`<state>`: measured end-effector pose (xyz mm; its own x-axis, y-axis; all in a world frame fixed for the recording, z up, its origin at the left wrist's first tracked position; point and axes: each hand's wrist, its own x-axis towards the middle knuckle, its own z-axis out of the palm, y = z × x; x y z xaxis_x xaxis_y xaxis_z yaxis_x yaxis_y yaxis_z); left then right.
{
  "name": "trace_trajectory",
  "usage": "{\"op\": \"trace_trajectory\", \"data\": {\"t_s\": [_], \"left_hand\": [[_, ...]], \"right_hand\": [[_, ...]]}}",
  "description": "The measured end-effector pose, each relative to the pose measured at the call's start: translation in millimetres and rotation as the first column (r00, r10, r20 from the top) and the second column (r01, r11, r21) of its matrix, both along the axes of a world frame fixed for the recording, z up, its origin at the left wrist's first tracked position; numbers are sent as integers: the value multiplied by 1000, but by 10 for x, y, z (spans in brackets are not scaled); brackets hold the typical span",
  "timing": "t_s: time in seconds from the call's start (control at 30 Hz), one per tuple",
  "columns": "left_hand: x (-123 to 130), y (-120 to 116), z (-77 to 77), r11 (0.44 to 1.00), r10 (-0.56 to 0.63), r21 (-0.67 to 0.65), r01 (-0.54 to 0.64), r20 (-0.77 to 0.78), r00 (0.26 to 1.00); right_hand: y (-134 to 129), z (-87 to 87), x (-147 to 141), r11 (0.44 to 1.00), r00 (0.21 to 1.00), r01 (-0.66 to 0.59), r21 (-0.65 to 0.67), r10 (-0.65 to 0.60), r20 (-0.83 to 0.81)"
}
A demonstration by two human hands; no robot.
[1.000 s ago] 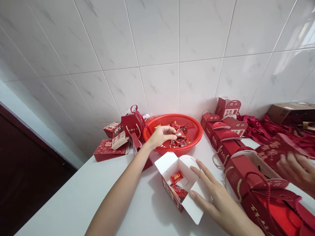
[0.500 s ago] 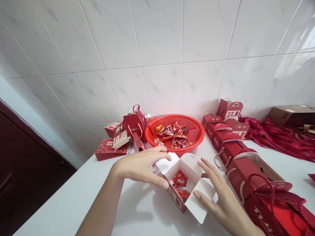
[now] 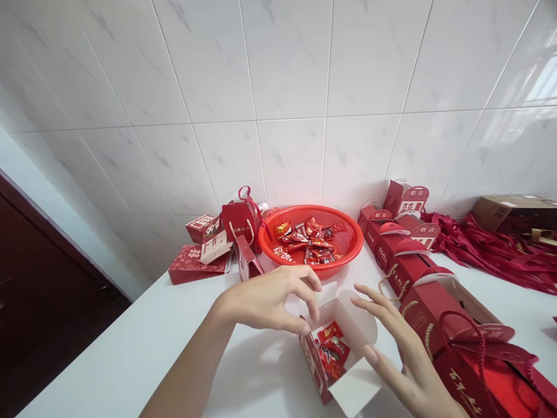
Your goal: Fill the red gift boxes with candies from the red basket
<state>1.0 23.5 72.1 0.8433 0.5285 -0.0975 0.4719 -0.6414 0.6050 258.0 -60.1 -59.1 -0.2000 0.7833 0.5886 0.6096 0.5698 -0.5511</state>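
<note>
A small red cardboard gift box (image 3: pixel 314 371), white inside with its flaps raised, stands on the table before me. Several red-wrapped sweets (image 3: pixel 333 351) lie in it. My left hand (image 3: pixel 274 299) reaches over its left side, thumb at the rim and bent fingers over the opening, closed on the box's edge. At the opposite side is my right hand (image 3: pixel 400 342), fingers spread and open. Its thumb is beside the front white flap (image 3: pixel 357 386); whether it touches is hard to tell.
Behind the box stands a red plastic basket (image 3: pixel 311 270) holding wrapped sweets. Red boxes and cards (image 3: pixel 198 264) are piled at the left. A row of red gift boxes (image 3: pixel 435 313) runs along the right, with dark red ribbons (image 3: pixel 491 252) and a brown carton (image 3: pixel 500 212) beyond.
The gift box has shifted toward me and slightly right, turning a little. Both hands have moved right with it. My left fingers are more bent over the opening.
</note>
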Motion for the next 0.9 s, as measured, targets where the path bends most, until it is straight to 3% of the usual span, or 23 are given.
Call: {"op": "trace_trajectory", "data": {"t_s": [0.2, 0.4, 0.5, 0.73, 0.8, 0.9], "left_hand": [[142, 14, -172, 977, -175, -120, 176, 17, 984], [142, 107, -266, 974, -181, -136, 182, 21, 983], [113, 171, -251, 962, -186, -193, 192, 51, 981], [63, 219, -187, 895, -253, -364, 256, 57, 966], [64, 224, -206, 888, -239, -386, 251, 79, 968], [93, 248, -284, 929, -86, -351, 116, 100, 991]], "right_hand": [[95, -56, -63, 984, 975, 173, 36, -167, -146], [9, -6, -34, 997, 978, -79, -14, 75, -195], [-10, 24, -49, 992, 976, -114, -51, 103, -192], [99, -64, -204, 979, 971, 166, -121, -184, -154], [117, -77, -243, 978, 971, 168, -127, -187, -148], [122, -62, -268, 985, 978, 134, -112, -150, -148]]}}
